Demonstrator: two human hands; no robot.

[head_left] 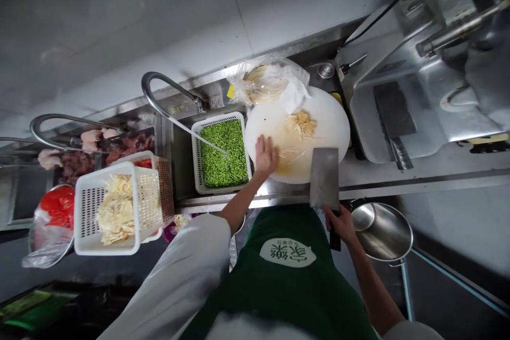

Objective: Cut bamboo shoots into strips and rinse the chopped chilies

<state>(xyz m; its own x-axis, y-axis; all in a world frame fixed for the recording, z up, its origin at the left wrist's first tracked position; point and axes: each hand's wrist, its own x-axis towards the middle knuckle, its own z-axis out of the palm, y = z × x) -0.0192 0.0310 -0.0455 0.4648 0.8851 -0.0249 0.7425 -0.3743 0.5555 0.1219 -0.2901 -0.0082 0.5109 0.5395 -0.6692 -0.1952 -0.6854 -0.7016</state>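
Note:
A round white cutting board (330, 117) lies on the steel counter. A small heap of pale shredded strips (302, 123) sits near its far side, and a few loose strips (289, 155) lie by my left hand (265, 155). That hand rests on the board's left part with its fingers curled over the surface. My right hand (339, 224) grips the handle of a broad cleaver (324, 178), whose blade lies flat over the board's near edge.
A white basket of chopped greens (221, 153) sits in the sink under a running tap (167, 96). A plastic bag of pale strips (266, 84) lies behind the board. Left are a basket of shreds (115, 210), raw meat (119, 146) and red pieces (59, 206). A steel bowl (381, 231) stands at right.

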